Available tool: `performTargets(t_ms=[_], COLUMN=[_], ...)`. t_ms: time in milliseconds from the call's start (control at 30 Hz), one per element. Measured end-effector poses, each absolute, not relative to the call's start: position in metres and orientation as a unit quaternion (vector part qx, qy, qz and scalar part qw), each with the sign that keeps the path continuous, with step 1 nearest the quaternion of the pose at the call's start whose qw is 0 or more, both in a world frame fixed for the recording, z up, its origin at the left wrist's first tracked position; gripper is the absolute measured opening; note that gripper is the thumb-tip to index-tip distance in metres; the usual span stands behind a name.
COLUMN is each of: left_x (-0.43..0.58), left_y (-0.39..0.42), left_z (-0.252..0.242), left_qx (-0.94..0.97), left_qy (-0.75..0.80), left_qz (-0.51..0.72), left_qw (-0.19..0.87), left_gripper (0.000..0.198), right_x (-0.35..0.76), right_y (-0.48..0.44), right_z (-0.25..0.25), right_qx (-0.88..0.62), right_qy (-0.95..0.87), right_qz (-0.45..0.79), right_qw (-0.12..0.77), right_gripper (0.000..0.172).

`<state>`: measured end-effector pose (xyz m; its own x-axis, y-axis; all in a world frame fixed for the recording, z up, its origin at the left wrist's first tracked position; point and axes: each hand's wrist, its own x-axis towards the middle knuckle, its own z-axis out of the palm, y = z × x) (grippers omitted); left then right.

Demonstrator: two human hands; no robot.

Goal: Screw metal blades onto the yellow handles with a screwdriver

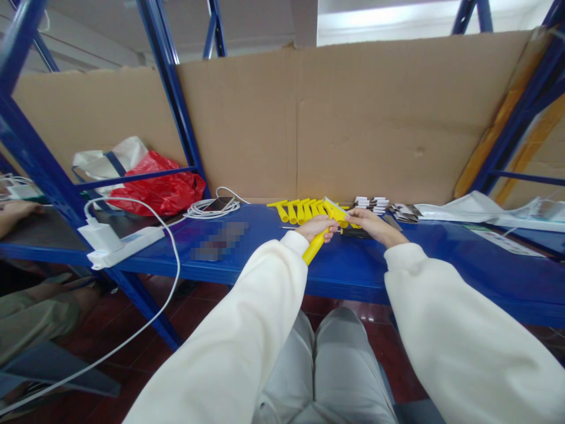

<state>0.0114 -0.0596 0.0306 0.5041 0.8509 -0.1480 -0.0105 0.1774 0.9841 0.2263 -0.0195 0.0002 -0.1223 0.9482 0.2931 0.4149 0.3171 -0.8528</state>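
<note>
My left hand is wrapped round a yellow scraper-like tool, its handle pointing down toward me and its head tilted up. My right hand has its fingers closed at the head of the same tool, on the right side. Whether those fingertips also pinch a small part is too small to make out. Behind my hands a row of similar yellow tools lies side by side on the blue table. Under my hands rests a screwdriver with a black handle, partly hidden.
Stacked small black-and-white pieces lie behind my right hand. To the left are a coiled white cable, a red plastic bag and a power strip with a hanging cord. A cardboard panel stands behind. Another person's hand is far left.
</note>
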Motion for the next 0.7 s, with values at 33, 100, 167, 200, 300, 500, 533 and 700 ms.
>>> performTargets(t_ms=[33, 100, 167, 200, 300, 500, 533, 700], left_x=[0.011, 0.012, 0.012, 0.012, 0.011, 0.010, 0.011, 0.010], left_y=[-0.060, -0.061, -0.062, -0.062, -0.061, -0.062, -0.062, -0.053], left_z=[0.031, 0.032, 0.032, 0.032, 0.033, 0.034, 0.034, 0.029], left_qx=[0.562, 0.566, 0.568, 0.569, 0.570, 0.559, 0.553, 0.522], left_qy=[0.382, 0.381, 0.382, 0.383, 0.379, 0.373, 0.373, 0.394], left_qz=[0.320, 0.319, 0.317, 0.316, 0.314, 0.338, 0.348, 0.368], left_qw=[0.660, 0.658, 0.656, 0.655, 0.657, 0.659, 0.658, 0.661], left_gripper=[0.033, 0.032, 0.033, 0.034, 0.035, 0.036, 0.036, 0.034], right_x=[0.226, 0.225, 0.226, 0.226, 0.228, 0.233, 0.235, 0.264], right_y=[-0.020, -0.021, -0.021, -0.021, -0.020, -0.006, -0.004, 0.003], right_z=[0.001, 0.003, 0.003, 0.002, -0.001, -0.005, -0.005, -0.004], right_qx=[-0.498, -0.498, -0.499, -0.500, -0.500, -0.503, -0.511, -0.538], right_qy=[-0.686, -0.689, -0.690, -0.689, -0.690, -0.703, -0.698, -0.726], right_qz=[0.306, 0.305, 0.303, 0.300, 0.285, 0.236, 0.226, 0.140], right_qw=[0.433, 0.429, 0.429, 0.430, 0.440, 0.445, 0.448, 0.405], right_gripper=[0.044, 0.046, 0.045, 0.043, 0.036, 0.044, 0.046, 0.052])
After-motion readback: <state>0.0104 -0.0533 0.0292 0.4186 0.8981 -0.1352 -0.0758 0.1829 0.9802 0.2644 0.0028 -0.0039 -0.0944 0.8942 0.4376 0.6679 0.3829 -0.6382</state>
